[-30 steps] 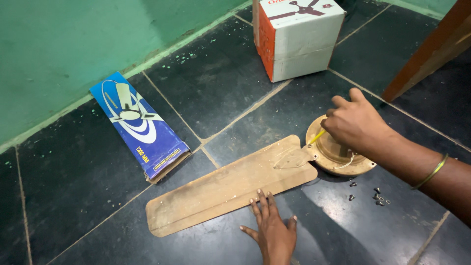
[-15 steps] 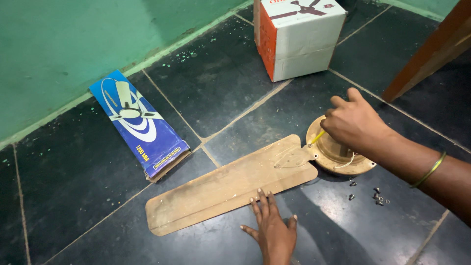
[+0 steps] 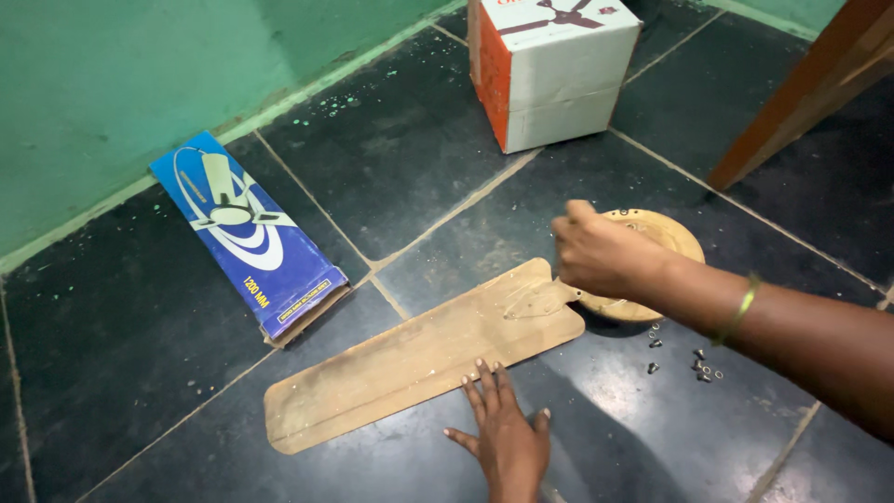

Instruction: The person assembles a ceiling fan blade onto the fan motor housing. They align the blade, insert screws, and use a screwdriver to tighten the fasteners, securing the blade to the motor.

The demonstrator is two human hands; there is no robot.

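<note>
Fan blade touches left hand; right hand at its bracket.

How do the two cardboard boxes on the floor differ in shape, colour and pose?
The blue box is long, thin and lies flat near the green wall, one end flap open; the white and orange box is cube-like, stands taller and looks closed. The blue box lies closer to the fan blade that the left hand presses; the white and orange box sits farther back. Both carry a ceiling fan picture, and neither hand touches them.
</note>
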